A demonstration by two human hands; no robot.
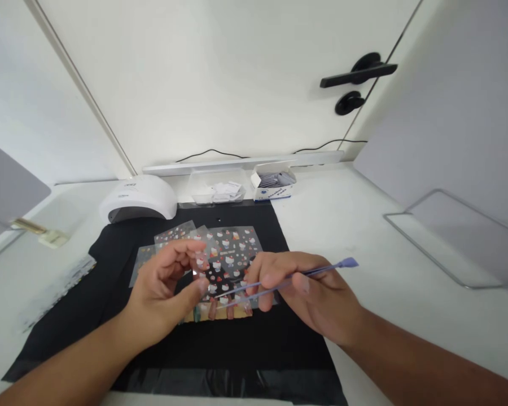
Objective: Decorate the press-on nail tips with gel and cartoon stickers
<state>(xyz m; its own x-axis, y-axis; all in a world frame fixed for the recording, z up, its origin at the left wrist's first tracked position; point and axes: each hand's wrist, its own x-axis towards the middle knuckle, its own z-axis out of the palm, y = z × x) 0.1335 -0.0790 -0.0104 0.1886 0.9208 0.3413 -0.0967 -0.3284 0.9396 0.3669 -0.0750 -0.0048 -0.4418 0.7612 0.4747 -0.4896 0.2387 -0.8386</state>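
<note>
My left hand [169, 290] is curled at the left edge of a clear sticker sheet [217, 272] printed with small red and white cartoon cats. Its thumb lies over the sheet's edge, and the sheet seems gripped there, though the contact is partly hidden. Purple tweezers [317, 270] lie in my right hand [305, 287], fingers closed around them. Their thin tips are slightly apart and point left, over the sheet's lower part. Below the tips is a yellowish strip [232, 312] bearing several pinkish pieces and a green one, which look like false nails.
More sticker sheets [245, 239] lie behind on a black mat [220, 349]. At the back stand a white nail lamp [139, 197], a clear tray [198, 189] with white packets, and an alcohol pad box [275, 192]. A metal wire frame [427, 279] is at right.
</note>
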